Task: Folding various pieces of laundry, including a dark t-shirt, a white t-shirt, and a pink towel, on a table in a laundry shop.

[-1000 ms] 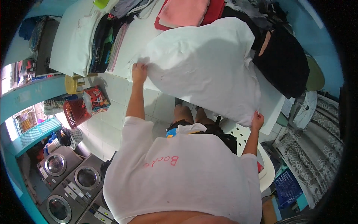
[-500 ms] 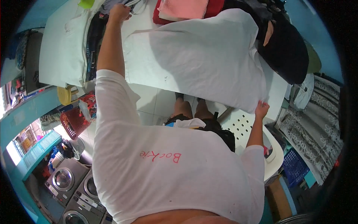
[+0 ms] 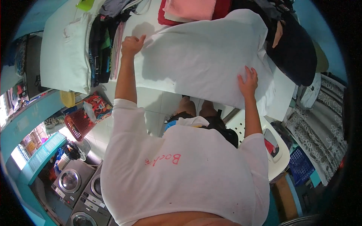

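White bench (image 3: 151,81) runs across the upper part of the view, loaded with laundry; pale floor tiles show below its near edge. Landmark for all positions: the white cloth (image 3: 203,56) spread flat over the middle of the bench.

Left hand (image 3: 131,45): at the cloth's left edge, fingers curled shut, grip closed on the cloth's corner, thumb up. Forearm reaches straight out over the bench.

Right hand (image 3: 248,81): on the cloth's lower right part, palm down, fingers spread, pressing flat; grip open, nothing pinched.

Cloth lies mostly smooth, near edge hanging a little past the bench edge, right side bunched into folds.

Beyond the cloth, touching its far edge: folded pink towel (image 3: 190,8) on a red one. Right of the cloth: a dark garment (image 3: 296,52) heaped, partly overlapping the cloth's far right corner. Left of the cloth: a row of folded dark clothes (image 3: 98,49), then a pale green pillow (image 3: 62,52) further left.

Below and left of the cloth, on the floor: red basket (image 3: 78,123). Further down-left: washing machines (image 3: 81,188), round doors visible. Below and right of the cloth: white plastic chair (image 3: 277,150), and a blue crate (image 3: 299,164) just beside it.
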The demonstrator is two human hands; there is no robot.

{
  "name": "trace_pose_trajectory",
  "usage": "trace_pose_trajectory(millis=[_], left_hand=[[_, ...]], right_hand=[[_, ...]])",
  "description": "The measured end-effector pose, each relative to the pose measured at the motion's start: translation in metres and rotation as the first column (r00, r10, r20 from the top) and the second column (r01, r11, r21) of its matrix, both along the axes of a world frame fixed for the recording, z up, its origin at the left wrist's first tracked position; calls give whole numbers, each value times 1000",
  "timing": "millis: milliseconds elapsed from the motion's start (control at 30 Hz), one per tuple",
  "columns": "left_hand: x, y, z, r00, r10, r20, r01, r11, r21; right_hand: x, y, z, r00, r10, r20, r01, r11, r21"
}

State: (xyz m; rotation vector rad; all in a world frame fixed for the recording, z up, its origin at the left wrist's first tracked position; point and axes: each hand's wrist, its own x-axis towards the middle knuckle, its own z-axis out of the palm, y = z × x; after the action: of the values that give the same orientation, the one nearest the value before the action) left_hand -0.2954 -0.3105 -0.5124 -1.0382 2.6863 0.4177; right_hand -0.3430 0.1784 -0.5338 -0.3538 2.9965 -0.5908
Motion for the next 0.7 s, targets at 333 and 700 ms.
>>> trace_pose_trajectory(millis=[333, 700], left_hand=[[-9, -18, 5, 969, 220, -115, -178, 939, 296], [-72, 3, 3, 637, -159, -754, 112, 987, -113]], right_hand=[[-11, -37, 22, 898, -223, 378, 141, 963, 231], [-35, -27, 15, 990, -108, -96, 76, 953, -293]])
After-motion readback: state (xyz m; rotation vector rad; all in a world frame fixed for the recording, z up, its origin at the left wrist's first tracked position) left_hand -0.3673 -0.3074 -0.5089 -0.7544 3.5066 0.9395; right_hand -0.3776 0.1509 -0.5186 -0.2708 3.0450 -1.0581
